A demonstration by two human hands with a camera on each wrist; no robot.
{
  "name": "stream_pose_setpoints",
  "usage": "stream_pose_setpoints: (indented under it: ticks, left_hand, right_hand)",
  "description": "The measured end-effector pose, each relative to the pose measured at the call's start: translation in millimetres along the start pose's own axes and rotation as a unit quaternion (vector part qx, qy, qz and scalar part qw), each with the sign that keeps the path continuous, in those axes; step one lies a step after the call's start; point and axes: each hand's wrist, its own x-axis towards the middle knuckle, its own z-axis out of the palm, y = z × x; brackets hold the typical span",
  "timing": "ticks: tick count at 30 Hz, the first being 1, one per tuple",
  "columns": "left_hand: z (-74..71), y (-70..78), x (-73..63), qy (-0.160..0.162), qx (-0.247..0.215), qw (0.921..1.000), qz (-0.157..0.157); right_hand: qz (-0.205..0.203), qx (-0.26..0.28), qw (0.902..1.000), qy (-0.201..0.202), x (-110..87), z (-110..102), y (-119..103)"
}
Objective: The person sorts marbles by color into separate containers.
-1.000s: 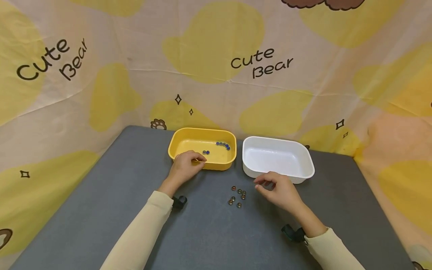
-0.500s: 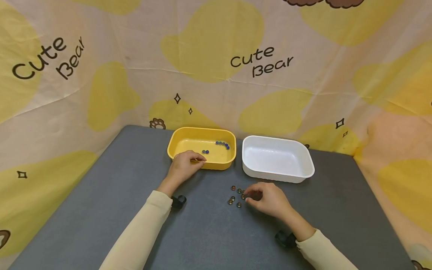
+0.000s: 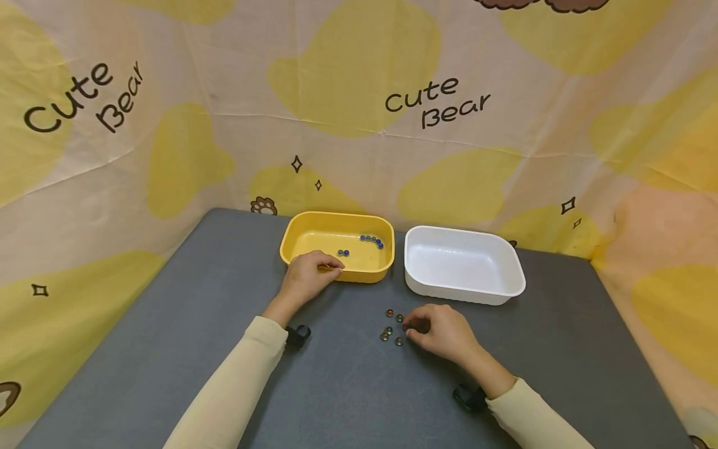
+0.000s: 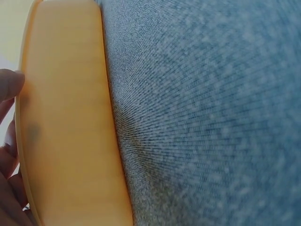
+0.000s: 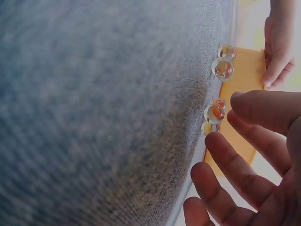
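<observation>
My left hand (image 3: pixel 311 276) holds the near rim of the yellow bin (image 3: pixel 364 276); in the left wrist view its thumb (image 4: pixel 10 84) lies on one side of the rim and the fingers on the other. Blue marbles (image 3: pixel 343 253) lie inside that bin. My right hand (image 3: pixel 443 330) is low over the table at the right side of a loose group of clear marbles (image 3: pixel 389 330) with orange and dark centres. In the right wrist view, its thumb and fingers are parted beside a marble (image 5: pixel 215 114); no grip on it shows. The fingertips partly hide the nearest marbles in the head view.
A white bin (image 3: pixel 465 295) with no marbles visible in it stands right of the yellow one, behind the right hand. Both sit on a grey table (image 3: pixel 336 386) against a patterned cloth backdrop (image 3: pixel 359 156). Black wrist straps show on both arms.
The right hand has moved left and towards me, from the white bin's front edge down to the loose marbles, and then stayed nearly still. The left hand keeps its place at the yellow bin.
</observation>
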Motion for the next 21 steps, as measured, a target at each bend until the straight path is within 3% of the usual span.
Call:
stream_pose_setpoints:
  ticks: [21]
  left_hand:
    - [-0.6,0.8,0.2,-0.014,-0.009,0.9996,-0.023]
  right_hand:
    - [0.014,-0.008,0.9997,-0.019,5.7,3.3,-3.5]
